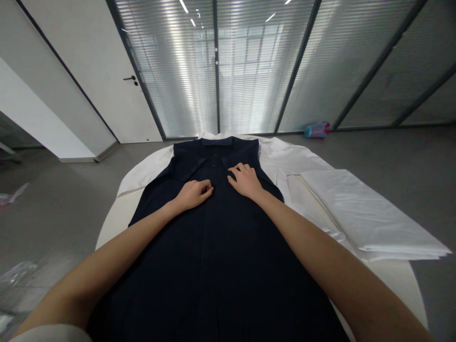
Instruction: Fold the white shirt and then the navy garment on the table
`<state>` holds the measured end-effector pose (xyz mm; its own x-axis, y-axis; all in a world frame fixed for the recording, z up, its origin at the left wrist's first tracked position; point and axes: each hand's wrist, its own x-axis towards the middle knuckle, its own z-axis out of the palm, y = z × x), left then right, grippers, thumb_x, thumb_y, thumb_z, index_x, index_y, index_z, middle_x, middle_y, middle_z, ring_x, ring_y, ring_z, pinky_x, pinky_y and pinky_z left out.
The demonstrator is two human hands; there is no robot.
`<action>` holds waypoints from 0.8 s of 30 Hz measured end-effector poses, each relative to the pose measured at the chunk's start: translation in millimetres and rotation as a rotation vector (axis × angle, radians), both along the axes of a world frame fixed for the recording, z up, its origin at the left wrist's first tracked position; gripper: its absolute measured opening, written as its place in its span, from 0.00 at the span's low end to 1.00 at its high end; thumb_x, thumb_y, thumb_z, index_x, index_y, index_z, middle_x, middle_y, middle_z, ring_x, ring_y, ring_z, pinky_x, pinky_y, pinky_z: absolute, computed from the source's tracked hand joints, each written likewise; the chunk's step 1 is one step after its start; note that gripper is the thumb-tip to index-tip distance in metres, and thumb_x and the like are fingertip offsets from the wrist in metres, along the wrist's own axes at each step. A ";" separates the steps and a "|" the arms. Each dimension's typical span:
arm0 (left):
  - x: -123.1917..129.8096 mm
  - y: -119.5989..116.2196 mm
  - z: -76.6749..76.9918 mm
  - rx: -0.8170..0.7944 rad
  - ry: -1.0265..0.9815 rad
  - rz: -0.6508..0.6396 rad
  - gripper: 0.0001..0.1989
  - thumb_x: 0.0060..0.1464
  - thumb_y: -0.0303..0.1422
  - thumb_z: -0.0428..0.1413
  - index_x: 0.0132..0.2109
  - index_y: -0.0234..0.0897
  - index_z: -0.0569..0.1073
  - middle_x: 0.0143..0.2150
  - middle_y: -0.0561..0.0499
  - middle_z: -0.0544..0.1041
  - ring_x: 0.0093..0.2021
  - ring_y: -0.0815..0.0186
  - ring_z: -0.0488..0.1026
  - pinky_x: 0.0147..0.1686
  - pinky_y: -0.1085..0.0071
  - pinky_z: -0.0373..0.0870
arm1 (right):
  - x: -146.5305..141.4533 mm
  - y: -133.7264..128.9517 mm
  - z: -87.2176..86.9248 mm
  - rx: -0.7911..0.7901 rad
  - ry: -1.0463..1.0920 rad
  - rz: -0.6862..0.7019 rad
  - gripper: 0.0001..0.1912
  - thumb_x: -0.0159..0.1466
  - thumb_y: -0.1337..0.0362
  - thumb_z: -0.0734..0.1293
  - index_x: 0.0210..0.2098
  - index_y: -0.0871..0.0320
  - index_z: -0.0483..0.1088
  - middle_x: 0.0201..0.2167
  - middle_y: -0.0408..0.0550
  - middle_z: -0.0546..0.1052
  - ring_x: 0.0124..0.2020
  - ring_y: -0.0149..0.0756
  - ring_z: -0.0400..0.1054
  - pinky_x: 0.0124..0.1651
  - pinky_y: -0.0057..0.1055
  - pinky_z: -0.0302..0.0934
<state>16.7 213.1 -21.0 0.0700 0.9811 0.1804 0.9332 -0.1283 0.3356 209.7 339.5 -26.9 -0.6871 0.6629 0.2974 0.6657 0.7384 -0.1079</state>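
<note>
A dark navy shirt [213, 256] lies flat, face up, along a white table [114, 213], collar at the far end. My left hand [194, 194] rests on the shirt's chest left of the button line, fingers curled as if pinching the fabric. My right hand [245, 180] lies palm down just right of the button line, fingers spread toward the collar. A white garment [278, 156] lies spread under the navy shirt, showing at both sides.
A folded stack of white cloth [366, 213] sits on the table's right side. A red and blue object [317, 129] lies on the grey floor by the glass wall. Clear plastic wrapping [14, 275] is on the floor at left. A white door [117, 85] stands far left.
</note>
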 end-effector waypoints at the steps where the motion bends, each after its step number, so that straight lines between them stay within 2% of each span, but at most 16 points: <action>1: 0.1 -0.1 0.1 0.001 -0.002 0.000 0.13 0.64 0.40 0.49 0.35 0.40 0.70 0.24 0.55 0.71 0.24 0.66 0.69 0.27 0.71 0.54 | 0.0 0.1 -0.2 0.000 0.000 0.000 0.22 0.72 0.57 0.60 0.59 0.57 0.72 0.56 0.57 0.72 0.55 0.53 0.63 0.56 0.46 0.58; 24: 0.3 -1.2 1.0 0.002 0.021 0.000 0.13 0.65 0.40 0.49 0.35 0.40 0.72 0.25 0.54 0.73 0.25 0.65 0.71 0.27 0.70 0.56 | -0.3 -0.8 2.4 -0.025 -0.020 -0.007 0.22 0.72 0.56 0.59 0.60 0.57 0.71 0.57 0.57 0.71 0.55 0.52 0.62 0.55 0.45 0.57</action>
